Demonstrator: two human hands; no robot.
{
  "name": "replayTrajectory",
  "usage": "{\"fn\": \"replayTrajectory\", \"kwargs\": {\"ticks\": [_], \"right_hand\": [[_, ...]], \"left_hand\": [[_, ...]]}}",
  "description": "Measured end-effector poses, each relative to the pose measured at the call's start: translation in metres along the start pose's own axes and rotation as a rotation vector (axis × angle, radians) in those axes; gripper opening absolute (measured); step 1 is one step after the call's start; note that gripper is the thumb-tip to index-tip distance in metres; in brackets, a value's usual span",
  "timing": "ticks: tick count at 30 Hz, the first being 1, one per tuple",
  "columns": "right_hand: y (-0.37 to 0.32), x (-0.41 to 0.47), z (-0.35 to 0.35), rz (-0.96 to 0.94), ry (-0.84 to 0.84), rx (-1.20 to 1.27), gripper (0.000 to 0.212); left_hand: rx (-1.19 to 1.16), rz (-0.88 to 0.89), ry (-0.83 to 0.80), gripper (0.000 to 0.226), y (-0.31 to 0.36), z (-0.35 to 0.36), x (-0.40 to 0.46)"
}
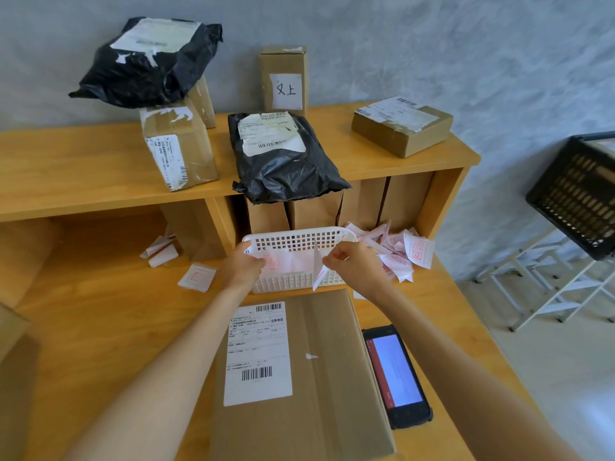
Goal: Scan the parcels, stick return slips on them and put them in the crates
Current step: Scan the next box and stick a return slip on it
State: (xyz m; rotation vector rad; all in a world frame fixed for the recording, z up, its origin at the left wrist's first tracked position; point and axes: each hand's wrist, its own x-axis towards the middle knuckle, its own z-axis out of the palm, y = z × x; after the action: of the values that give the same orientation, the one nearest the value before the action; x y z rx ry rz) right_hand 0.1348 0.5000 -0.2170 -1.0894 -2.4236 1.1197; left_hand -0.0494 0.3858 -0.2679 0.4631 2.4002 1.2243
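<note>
— What did the left hand [244,264] do, centre frame?
— It reached into the white basket [296,241], fingers curled on a red-stamped slip.
— And the right hand [352,262]?
— It pinched a white return slip [317,272] above the basket rim.
— The parcel?
— The cardboard box [319,377], barcode label up, lay lower centre; the scanner [396,374] lit just right. A box [284,79] at top centre read "又上".

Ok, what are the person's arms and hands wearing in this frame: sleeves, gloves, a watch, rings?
Nothing visible. Both forearms are bare up to the frame edge, with no sleeves in view. The left hand and right hand carry no gloves, and no watch, bracelet or rings show from this angle.
</note>
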Motion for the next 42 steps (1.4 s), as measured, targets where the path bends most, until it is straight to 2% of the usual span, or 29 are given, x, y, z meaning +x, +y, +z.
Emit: {"fn": "replayTrajectory", "kwargs": {"ticks": [4, 5, 8, 11, 18, 26, 31, 36, 42], "right_hand": [[-0.003, -0.010, 0.007, -0.026, 0.030, 0.042, 0.015], [-0.005, -0.013, 0.010, -0.035, 0.032, 0.047, 0.014], [-0.008, -0.021, 0.019, -0.068, 0.018, 0.046, 0.011], [-0.011, -0.030, 0.026, -0.078, -0.005, 0.047, 0.013], [-0.008, -0.052, 0.030, -0.103, -0.055, 0.061, 0.011], [0.011, -0.065, 0.017, -0.034, 0.019, 0.129, 0.014], [0.023, -0.066, 0.014, 0.092, 0.124, 0.039, 0.017], [0.032, -0.067, 0.018, 0.133, 0.069, 0.021, 0.011], [0.035, -0.066, 0.022, 0.180, 0.021, 0.038, 0.022]], "left_hand": [[-0.073, 0.047, -0.024, 0.016, 0.013, 0.001, -0.026], [-0.096, 0.059, -0.057, 0.013, 0.017, 0.003, -0.033], [-0.202, 0.074, -0.209, 0.026, 0.024, 0.009, -0.052], [-0.307, 0.040, -0.327, 0.025, 0.023, 0.013, -0.066], [-0.571, -0.097, -0.370, 0.015, 0.011, 0.006, -0.084], [-0.516, -0.035, -0.357, 0.007, 0.003, 0.001, -0.099], [-0.476, -0.007, -0.381, 0.008, -0.002, -0.003, -0.102], [-0.434, -0.019, -0.432, 0.012, -0.005, -0.002, -0.105], [-0.326, -0.038, -0.474, 0.011, -0.012, 0.001, -0.108]]}}
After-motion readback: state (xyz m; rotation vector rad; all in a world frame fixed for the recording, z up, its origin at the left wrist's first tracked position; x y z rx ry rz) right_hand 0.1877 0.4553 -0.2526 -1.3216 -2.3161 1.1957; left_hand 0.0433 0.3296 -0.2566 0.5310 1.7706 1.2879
